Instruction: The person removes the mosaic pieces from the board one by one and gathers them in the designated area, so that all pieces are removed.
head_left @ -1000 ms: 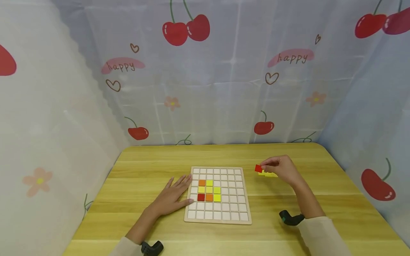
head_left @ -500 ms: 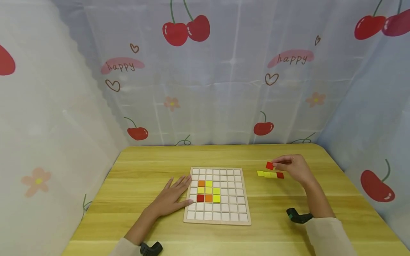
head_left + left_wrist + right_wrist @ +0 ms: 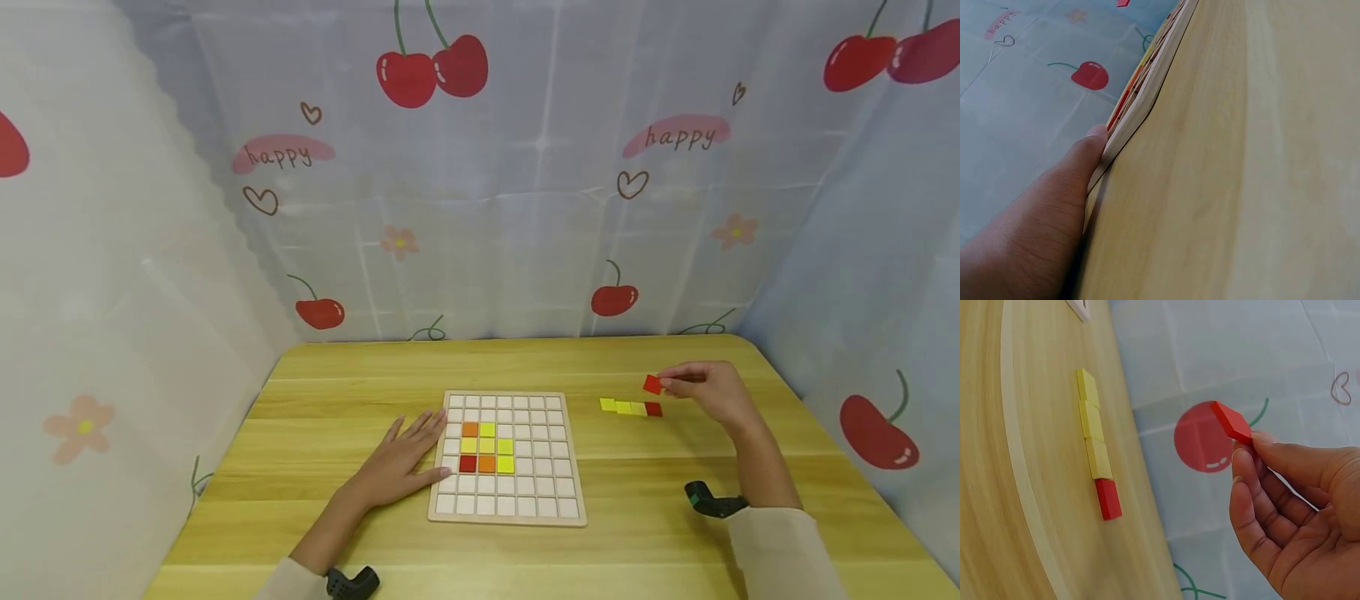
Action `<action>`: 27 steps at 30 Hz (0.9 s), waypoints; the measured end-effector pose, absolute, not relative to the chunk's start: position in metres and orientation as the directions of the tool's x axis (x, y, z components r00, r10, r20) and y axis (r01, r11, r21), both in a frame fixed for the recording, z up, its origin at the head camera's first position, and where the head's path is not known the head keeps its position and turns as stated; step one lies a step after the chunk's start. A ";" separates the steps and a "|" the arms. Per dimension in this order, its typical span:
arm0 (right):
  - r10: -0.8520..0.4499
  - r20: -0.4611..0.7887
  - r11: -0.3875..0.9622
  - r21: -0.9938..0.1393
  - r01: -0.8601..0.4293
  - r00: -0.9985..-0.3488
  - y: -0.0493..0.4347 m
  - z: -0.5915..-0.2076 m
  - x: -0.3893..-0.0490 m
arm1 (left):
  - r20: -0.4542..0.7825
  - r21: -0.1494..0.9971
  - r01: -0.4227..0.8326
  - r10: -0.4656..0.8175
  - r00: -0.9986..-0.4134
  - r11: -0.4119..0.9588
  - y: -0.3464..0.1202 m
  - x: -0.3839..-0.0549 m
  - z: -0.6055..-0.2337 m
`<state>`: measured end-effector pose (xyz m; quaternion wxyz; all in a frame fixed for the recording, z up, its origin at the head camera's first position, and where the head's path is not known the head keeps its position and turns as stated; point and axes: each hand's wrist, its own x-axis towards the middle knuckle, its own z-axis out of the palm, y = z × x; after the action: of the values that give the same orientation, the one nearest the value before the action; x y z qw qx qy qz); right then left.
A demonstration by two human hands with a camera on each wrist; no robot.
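Between thumb and fingertips, my right hand [image 3: 712, 390] pinches a red square tile [image 3: 1232, 422] by one corner, raised above the table. Below it lies a short row of tiles: several yellow ones [image 3: 1090, 419] end to end, with a darker red tile [image 3: 1108, 499] at the right end. My left hand [image 3: 401, 460] rests spread at the left edge of a wooden grid board [image 3: 508, 522], its thumb on the frame. Orange, yellow and dark red tiles [image 3: 468, 463] fill some cells in the board's left middle; the other cells are pale.
A light wood table [image 3: 360, 367] holds everything, with the board near its middle and the tile row to the right. Cherry-patterned cloth [image 3: 480, 208] hangs behind the table and along both sides. A black device [image 3: 712, 500] sits at each wrist.
My right hand has moved rightward along the tile row with the red tile still pinched, uncovering the dark red tile at its end. My left hand has stayed at the board.
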<state>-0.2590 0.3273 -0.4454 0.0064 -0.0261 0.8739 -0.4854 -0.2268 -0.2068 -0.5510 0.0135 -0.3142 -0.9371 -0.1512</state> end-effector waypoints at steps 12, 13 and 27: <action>-0.027 0.012 0.531 -0.847 -0.024 -1.000 0.342 -0.454 -0.259 | 0.126 0.281 0.590 0.580 -0.805 0.757 -0.207 -0.227 -0.552; -0.025 0.009 0.532 -0.846 -0.021 -1.000 0.343 -0.455 -0.259 | 0.124 0.281 0.589 0.580 -0.805 0.758 -0.207 -0.227 -0.552; -0.003 -0.014 0.519 -0.855 0.010 -1.000 0.355 -0.470 -0.262 | 0.125 0.276 0.591 0.581 -0.804 0.758 -0.206 -0.226 -0.550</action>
<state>-0.2617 0.3550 -0.4699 0.0069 0.0020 0.8714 -0.4905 -0.2261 -0.2064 -0.5499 0.0157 -0.3126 -0.9374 -0.1526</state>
